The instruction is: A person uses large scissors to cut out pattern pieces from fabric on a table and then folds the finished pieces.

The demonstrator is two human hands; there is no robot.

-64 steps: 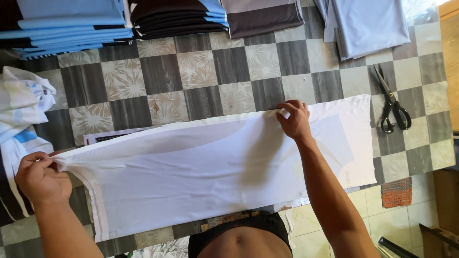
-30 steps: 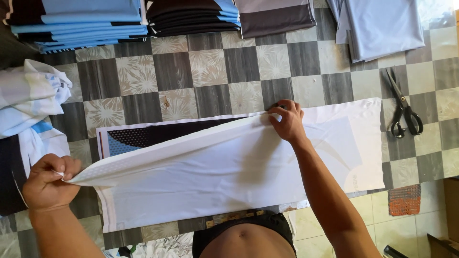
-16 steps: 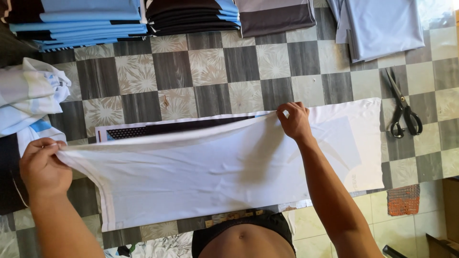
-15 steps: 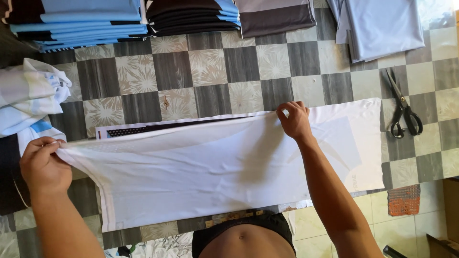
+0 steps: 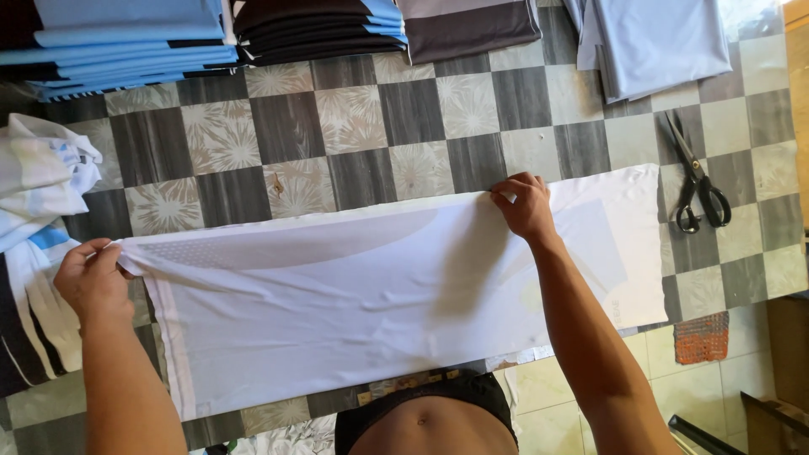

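A long piece of white fabric (image 5: 354,303) lies spread across the checkered surface in front of me. My left hand (image 5: 91,282) pinches its far left corner, holding that corner slightly raised. My right hand (image 5: 524,204) grips the far edge of the top layer toward the right. A darker patterned piece shows faintly through the white cloth near the far edge. The fabric's right end (image 5: 619,244) lies flat beyond my right hand.
Black scissors (image 5: 696,181) lie at the right. Folded stacks of blue (image 5: 126,38), dark (image 5: 320,29) and pale grey cloth (image 5: 657,42) line the far edge. A heap of white and blue garments (image 5: 38,194) lies at the left. A small orange mat (image 5: 701,337) sits at lower right.
The white top layer has been pulled toward the far edge and lowered, covering the dark patterned piece that showed beneath it. Both hands keep their hold on the cloth.
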